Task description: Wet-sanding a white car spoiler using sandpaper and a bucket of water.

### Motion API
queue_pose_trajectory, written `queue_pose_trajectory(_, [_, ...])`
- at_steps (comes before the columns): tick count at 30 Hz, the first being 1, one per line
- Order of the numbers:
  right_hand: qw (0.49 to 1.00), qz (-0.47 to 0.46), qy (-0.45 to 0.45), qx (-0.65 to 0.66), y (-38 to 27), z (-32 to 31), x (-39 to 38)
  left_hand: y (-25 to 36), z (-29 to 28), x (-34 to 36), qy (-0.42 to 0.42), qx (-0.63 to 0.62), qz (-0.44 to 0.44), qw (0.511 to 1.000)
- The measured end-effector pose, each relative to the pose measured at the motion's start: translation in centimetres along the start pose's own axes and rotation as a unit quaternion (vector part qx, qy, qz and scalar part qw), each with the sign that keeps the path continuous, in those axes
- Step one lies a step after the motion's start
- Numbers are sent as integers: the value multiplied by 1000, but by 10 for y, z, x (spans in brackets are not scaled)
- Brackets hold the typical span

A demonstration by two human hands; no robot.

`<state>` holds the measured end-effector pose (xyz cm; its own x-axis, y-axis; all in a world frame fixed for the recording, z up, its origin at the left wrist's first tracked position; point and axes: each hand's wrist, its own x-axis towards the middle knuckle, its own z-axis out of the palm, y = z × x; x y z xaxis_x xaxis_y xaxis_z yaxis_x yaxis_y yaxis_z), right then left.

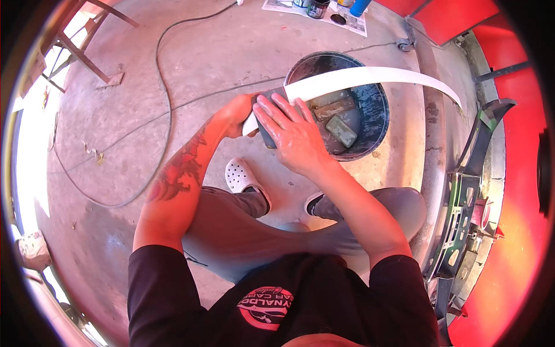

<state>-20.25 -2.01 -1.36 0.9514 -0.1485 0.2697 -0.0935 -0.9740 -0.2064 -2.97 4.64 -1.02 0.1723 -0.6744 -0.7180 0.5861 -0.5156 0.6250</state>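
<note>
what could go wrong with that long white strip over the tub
The white strip extends well past both hands, over the tub, so its long end might flex or swing. The right hand looks wet on the dark sheet, so its grip could slip. The left hand sits right beside the sheet, so it might get rubbed.

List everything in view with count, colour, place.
Tub: one, black, upper centre
Blocks: two, brown and grey, inside tub
Curved strip: one, white, over tub
Sheet: one, dark grey, against strip
Cord: one, grey, left
Containers on paper: several, mixed, top
Metal stand: one, brown, upper left
Slotted frame: one, black, right
Panels: several, red, right
Clogs: two, white, centre
Shirt: one, black, bottom
Trousers: one, grey, centre
Left hand: one, bare, at strip
Right hand: one, bare, on sheet
</note>
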Motion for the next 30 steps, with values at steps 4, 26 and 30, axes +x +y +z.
queue_pose_trajectory(4, [996,57,33,-66,47,-17,0,-5,-29,11,-126,90,29,987])
queue_pose_trajectory(26, [998,30,3,-54,19,-10,-4,2,-25,12,-184,-15,-39,982])
queue_pose_trajectory(30, [995,74,33,-52,-10,9,-9,3,-16,12,-168,-7,-10,986])
